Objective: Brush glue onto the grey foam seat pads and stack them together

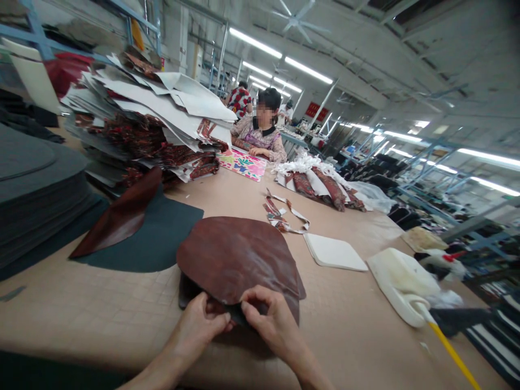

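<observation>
In front of me lies a brown leather piece point(239, 254) with rounded corners, on top of other dark pieces whose edges show beneath it. My left hand point(207, 317) is closed at its near edge, fingers curled under and thumb stretched along the front. Close beside it, my right hand point(266, 311) pinches the same edge between thumb and forefinger. A dark layer shows between the two hands. To the left, a folded brown leather piece point(122, 216) rests on a dark green sheet point(162, 238).
A stack of dark grey sheets point(36, 200) stands at left, behind it a tall pile of white and patterned pieces point(154, 119). A patterned strip point(284, 214), white pad point(335, 252) and white dustpan-like scoop point(402, 276) with yellow handle lie rightward. A person point(262, 130) sits across the table.
</observation>
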Demonstrator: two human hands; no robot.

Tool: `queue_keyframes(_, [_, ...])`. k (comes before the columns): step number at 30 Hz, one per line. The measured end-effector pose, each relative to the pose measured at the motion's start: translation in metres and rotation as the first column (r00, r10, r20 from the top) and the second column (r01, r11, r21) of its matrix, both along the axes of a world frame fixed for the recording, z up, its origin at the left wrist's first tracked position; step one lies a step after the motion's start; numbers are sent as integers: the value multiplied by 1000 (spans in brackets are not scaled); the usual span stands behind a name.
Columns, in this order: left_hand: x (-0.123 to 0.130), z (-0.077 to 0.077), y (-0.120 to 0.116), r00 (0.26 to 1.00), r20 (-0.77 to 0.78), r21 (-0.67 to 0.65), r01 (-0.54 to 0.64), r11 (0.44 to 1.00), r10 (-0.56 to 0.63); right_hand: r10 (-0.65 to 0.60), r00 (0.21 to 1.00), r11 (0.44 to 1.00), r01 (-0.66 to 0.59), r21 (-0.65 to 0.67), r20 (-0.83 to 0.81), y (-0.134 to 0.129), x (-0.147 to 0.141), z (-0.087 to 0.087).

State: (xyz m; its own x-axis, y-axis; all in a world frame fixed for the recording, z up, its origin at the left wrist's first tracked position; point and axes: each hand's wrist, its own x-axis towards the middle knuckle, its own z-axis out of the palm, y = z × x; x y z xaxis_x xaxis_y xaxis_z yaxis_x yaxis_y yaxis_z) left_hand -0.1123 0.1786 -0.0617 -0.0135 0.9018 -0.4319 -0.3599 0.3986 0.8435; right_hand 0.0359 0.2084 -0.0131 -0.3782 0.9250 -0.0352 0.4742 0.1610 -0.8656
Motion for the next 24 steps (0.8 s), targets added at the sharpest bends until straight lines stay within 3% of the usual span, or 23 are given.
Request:
queue_keyframes(4, [2, 14, -4, 998, 57, 28, 31, 999, -33, 16, 993, 954, -50, 294, 115, -10, -1, -8])
queue_keyframes(7, [6, 14, -5, 993, 117, 41, 22, 999, -27, -59, 968, 785, -105, 610, 243, -19, -4, -17])
queue_keyframes(9, [7, 11, -5, 993, 118, 14, 16, 1000, -17, -150, 951, 685, -97, 722, 270, -25, -5, -21])
queue_keyframes(14, [8, 14, -6, 975, 220, 15, 22, 1000, -25, -292, 926, 580, -27, 814, 239, -35, 0, -29])
queue_keyframes(16, [10, 18, -7, 960, 278, -1, 28, 1000, -26, -282, 929, 542, -50, 839, 238, -36, 4, -31])
queue_keyframes(19, [12, 20, -7, 971, 236, -92, -18, 996, 39, -259, 942, 504, -55, 862, 212, -38, 11, -34])
queue_keyframes(24, [14, 19, -10, 976, 204, -115, -56, 992, 79, -207, 955, 477, -90, 874, 212, -41, 20, -41])
